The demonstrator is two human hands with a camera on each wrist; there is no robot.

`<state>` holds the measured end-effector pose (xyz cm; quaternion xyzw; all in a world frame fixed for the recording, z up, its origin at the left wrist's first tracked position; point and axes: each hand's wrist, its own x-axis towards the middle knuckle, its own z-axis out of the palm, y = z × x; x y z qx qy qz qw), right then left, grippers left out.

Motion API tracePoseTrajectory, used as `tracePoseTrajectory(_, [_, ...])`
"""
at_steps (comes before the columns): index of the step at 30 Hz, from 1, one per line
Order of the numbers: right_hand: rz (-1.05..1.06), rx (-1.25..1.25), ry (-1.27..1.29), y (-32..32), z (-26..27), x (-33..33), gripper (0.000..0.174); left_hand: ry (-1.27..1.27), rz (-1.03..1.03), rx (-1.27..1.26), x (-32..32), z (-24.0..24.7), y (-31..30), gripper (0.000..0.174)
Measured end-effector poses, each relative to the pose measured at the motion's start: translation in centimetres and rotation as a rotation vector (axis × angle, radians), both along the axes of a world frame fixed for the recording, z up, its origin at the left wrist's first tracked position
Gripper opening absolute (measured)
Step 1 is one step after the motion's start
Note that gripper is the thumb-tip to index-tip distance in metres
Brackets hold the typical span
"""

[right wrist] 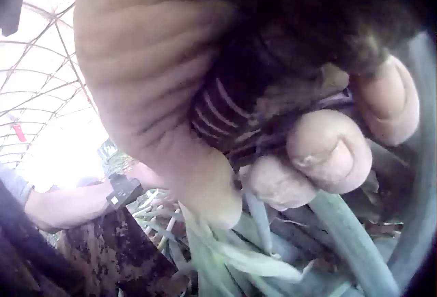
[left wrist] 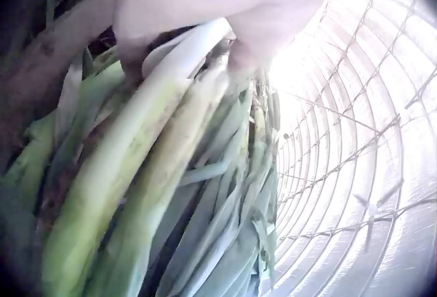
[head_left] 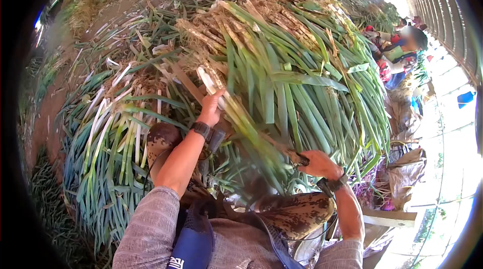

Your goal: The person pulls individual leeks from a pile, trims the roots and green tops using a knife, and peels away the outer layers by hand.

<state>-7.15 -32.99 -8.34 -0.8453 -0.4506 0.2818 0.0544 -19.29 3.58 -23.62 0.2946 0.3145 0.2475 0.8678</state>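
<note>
My left hand grips a couple of long green onions near their white root ends. In the left wrist view their thick pale stalks run down from under the hand, and their leafy ends blur in the head view. Lower right, my right hand curls round a dark handle of a tool with a thin brownish part reaching toward the leaves. Up close in the right wrist view, the handle shows pale ridges between palm and fingers. What kind of tool it is I cannot tell.
A large heap of untrimmed green onions lies ahead, roots away from me. A pile with cleaned white stems lies at left. Camouflage-clad knees are below. Another person sits at far right, near a brown sack.
</note>
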Motion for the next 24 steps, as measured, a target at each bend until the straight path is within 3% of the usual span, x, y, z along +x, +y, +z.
tracePoseTrajectory(3, [-0.004, 0.063, 0.069, 0.3, 1.4, -0.8, 0.03, -0.142, 0.016, 0.044, -0.7, 0.9, 1.1, 0.031])
tracePoseTrajectory(8, [0.085, 0.192, -0.076, 0.6, 0.3, -1.7, 0.027, -0.334, -0.098, 0.061, -1.3, 1.9, 2.0, 0.025])
tracePoseTrajectory(10, [0.092, 0.157, -0.229, 1.4, 0.0, -2.1, 0.021, -0.318, -0.107, 0.023, -1.3, 1.2, 2.1, 0.026])
tracePoseTrajectory(19, [0.074, 0.249, -0.265, 5.2, -3.9, -2.1, 0.02, -0.28, -0.102, -0.08, -0.7, 1.4, 1.5, 0.025])
tracePoseTrajectory(24, [0.038, 0.202, -0.231, 9.3, -1.9, -2.1, 0.023, -0.334, -0.095, -0.123, -0.9, 1.4, 1.7, 0.032])
